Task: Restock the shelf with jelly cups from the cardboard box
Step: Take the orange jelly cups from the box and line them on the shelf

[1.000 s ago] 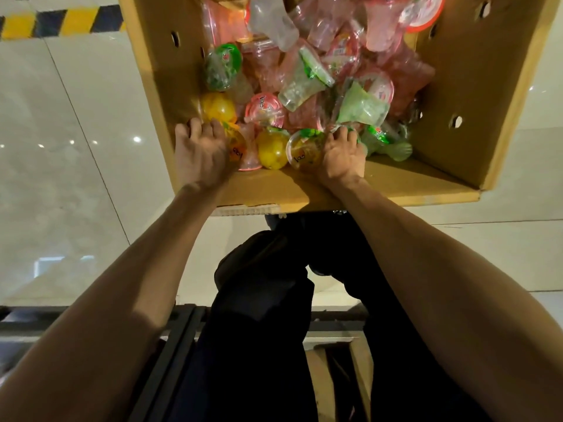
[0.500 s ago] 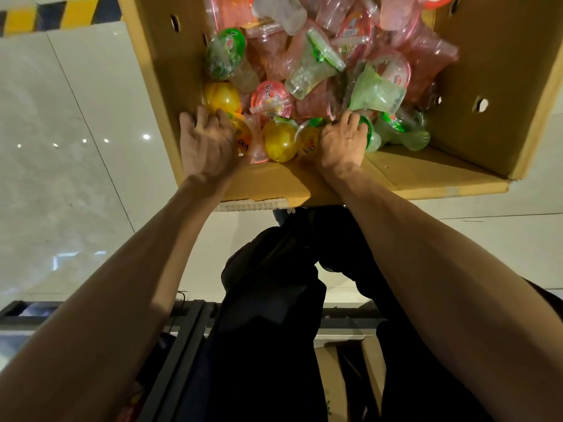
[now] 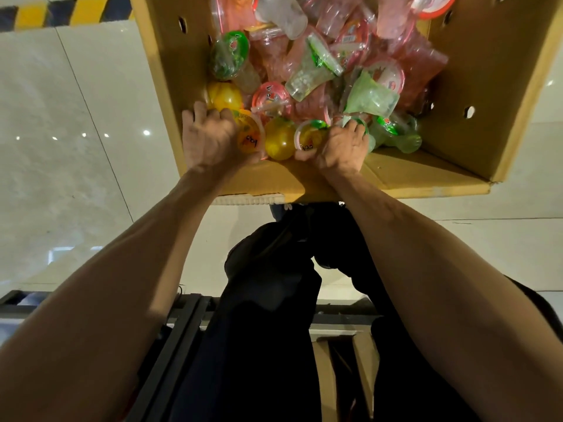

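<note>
Pale glossy floor tiles [image 3: 76, 147]; cardboard box [image 3: 487, 86] stands open on them, heaped with jelly cups [image 3: 313, 68]. Both your arms reach forward and down to the box's near wall. Your left hand [image 3: 210, 141] is back-up, fingers curled, clasping an orange jelly cup [image 3: 250, 136] on its thumb side. Your right hand [image 3: 342, 146] curls round a green-rimmed jelly cup [image 3: 310, 136], thumb at the lid edge. A yellow jelly cup [image 3: 278, 141] sits loose between the two held cups, close against both.
</note>
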